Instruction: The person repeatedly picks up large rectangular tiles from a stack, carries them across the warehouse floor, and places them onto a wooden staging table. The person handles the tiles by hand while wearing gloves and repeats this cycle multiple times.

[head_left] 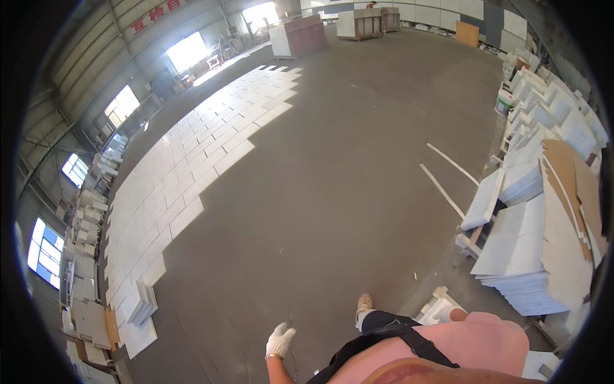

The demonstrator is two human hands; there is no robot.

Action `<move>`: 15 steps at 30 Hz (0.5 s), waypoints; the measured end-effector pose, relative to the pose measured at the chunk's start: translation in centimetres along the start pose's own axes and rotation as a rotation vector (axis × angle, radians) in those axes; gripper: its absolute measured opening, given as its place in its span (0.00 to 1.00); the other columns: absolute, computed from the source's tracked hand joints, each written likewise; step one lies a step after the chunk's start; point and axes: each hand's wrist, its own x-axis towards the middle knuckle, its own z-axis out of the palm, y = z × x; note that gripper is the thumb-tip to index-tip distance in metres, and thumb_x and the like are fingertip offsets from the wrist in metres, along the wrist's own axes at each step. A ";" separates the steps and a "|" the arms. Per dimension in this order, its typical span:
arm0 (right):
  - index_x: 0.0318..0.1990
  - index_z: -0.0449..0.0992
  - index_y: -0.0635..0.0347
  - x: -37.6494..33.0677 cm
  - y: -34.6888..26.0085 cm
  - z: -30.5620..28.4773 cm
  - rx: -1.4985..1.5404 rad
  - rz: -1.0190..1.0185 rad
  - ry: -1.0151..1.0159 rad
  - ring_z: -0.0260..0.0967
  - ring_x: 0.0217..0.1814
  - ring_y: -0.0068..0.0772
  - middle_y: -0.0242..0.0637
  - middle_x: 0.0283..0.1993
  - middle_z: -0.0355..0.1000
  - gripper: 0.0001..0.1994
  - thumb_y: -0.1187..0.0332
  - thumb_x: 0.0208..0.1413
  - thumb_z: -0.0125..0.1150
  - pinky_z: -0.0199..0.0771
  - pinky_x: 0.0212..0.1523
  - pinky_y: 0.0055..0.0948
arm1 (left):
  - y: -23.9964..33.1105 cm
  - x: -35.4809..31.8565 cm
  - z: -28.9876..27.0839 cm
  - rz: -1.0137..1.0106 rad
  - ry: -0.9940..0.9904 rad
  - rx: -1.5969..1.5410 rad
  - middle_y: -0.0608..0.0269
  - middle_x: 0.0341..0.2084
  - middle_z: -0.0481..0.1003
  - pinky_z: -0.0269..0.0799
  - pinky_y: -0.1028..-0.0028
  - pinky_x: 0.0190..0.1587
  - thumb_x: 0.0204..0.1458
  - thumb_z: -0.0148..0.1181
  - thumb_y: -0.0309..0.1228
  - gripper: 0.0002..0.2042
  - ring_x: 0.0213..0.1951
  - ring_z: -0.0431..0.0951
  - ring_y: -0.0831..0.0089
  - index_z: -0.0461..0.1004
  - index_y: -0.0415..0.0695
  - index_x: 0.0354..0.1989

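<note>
My left hand point(280, 340) wears a white glove and hangs low over the grey concrete floor point(345, 166). Its fingers are loosely apart and it holds nothing. My right hand does not show; it is hidden beside my pink shirt point(473, 342). One of my feet, in a light shoe point(364, 302), is stepping forward on the floor. The things nearest me are stacks of white slabs point(531, 256) to my right, about a step away.
A wide field of white tiles point(192, 166) covers the floor at left, with a small tile stack point(144, 301) at its near end. Two white strips point(448, 185) lie by the slabs. Brown cardboard point(575, 185) tops the right stacks. A bucket point(505, 102) and crates point(297, 35) stand farther off.
</note>
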 end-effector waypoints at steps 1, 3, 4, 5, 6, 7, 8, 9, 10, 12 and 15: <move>0.52 0.82 0.58 1.3 -4.6 -2.0 -0.273 -0.118 -0.127 0.81 0.45 0.39 0.43 0.48 0.82 0.19 0.56 0.63 0.60 0.80 0.42 0.38 | -1.9 2.5 -0.9 -0.119 -0.021 -0.061 0.46 0.55 0.78 0.72 0.66 0.58 0.52 0.66 0.48 0.37 0.57 0.79 0.59 0.69 0.37 0.66; 0.55 0.82 0.57 2.5 -14.9 -6.3 -1.057 -0.671 -0.117 0.80 0.46 0.37 0.42 0.49 0.82 0.19 0.55 0.63 0.60 0.79 0.41 0.36 | -6.4 6.7 -1.9 -0.270 -0.034 -0.258 0.53 0.42 0.80 0.76 0.66 0.43 0.54 0.65 0.45 0.28 0.41 0.81 0.62 0.74 0.38 0.59; 0.57 0.80 0.57 2.2 -19.8 -8.9 -0.419 -0.334 -0.269 0.79 0.45 0.34 0.40 0.49 0.81 0.21 0.55 0.63 0.59 0.79 0.41 0.35 | -8.8 8.1 -2.3 -0.374 -0.056 -0.351 0.59 0.32 0.80 0.76 0.66 0.32 0.56 0.65 0.42 0.21 0.31 0.80 0.66 0.79 0.40 0.52; 0.59 0.79 0.57 2.1 -24.7 -11.5 0.160 -0.043 -0.252 0.78 0.45 0.32 0.39 0.49 0.81 0.22 0.55 0.63 0.59 0.79 0.40 0.33 | -10.6 9.8 -2.6 -0.385 -0.080 -0.248 0.57 0.34 0.80 0.77 0.64 0.35 0.56 0.63 0.43 0.20 0.34 0.81 0.63 0.80 0.41 0.50; 0.60 0.78 0.56 1.8 -29.2 -13.7 0.177 -0.065 -0.209 0.77 0.43 0.31 0.38 0.48 0.80 0.22 0.55 0.64 0.59 0.79 0.39 0.32 | -12.3 10.3 -3.0 -0.375 -0.141 -0.067 0.56 0.36 0.81 0.78 0.62 0.37 0.56 0.61 0.44 0.19 0.37 0.81 0.60 0.81 0.43 0.48; 0.61 0.77 0.55 1.8 -33.4 -15.8 0.199 -0.126 -0.185 0.77 0.42 0.29 0.36 0.46 0.80 0.22 0.56 0.64 0.60 0.79 0.39 0.31 | -13.6 10.7 -3.3 -0.296 -0.204 0.219 0.54 0.38 0.82 0.78 0.60 0.39 0.56 0.59 0.45 0.18 0.40 0.82 0.57 0.82 0.45 0.46; 0.62 0.76 0.55 2.3 -37.2 -17.9 0.241 -0.231 -0.182 0.77 0.40 0.28 0.35 0.45 0.79 0.22 0.56 0.64 0.60 0.79 0.38 0.29 | -14.3 10.6 -3.5 -0.134 -0.345 0.591 0.52 0.39 0.83 0.79 0.58 0.42 0.57 0.57 0.46 0.17 0.43 0.83 0.55 0.83 0.47 0.44; 0.62 0.75 0.55 3.2 -40.2 -19.7 0.219 -0.237 -0.152 0.77 0.40 0.28 0.35 0.45 0.79 0.23 0.56 0.64 0.60 0.79 0.38 0.30 | -14.3 11.6 -3.6 0.122 -0.550 0.913 0.51 0.41 0.83 0.79 0.56 0.44 0.57 0.55 0.46 0.17 0.46 0.84 0.52 0.84 0.49 0.42; 0.63 0.75 0.56 4.7 -42.5 -21.1 0.217 -0.274 -0.140 0.77 0.40 0.28 0.35 0.46 0.79 0.23 0.56 0.64 0.60 0.79 0.38 0.30 | -14.2 11.6 -3.7 -0.372 -0.289 0.483 0.48 0.50 0.81 0.76 0.56 0.54 0.59 0.54 0.46 0.20 0.56 0.79 0.51 0.82 0.48 0.51; 0.62 0.75 0.57 9.0 -45.0 -23.0 0.268 -0.292 -0.140 0.77 0.41 0.28 0.35 0.45 0.79 0.23 0.56 0.63 0.61 0.80 0.38 0.30 | -12.5 14.3 -4.1 -0.615 -0.226 0.304 0.48 0.50 0.81 0.76 0.56 0.53 0.59 0.55 0.44 0.20 0.55 0.79 0.50 0.81 0.47 0.52; 0.58 0.78 0.58 17.0 -44.2 -24.2 0.318 -0.159 -0.093 0.78 0.38 0.31 0.34 0.43 0.80 0.22 0.55 0.62 0.61 0.80 0.35 0.32 | -8.4 23.0 -5.7 -0.587 -0.276 0.400 0.47 0.50 0.81 0.77 0.56 0.52 0.58 0.56 0.42 0.19 0.53 0.80 0.49 0.79 0.47 0.54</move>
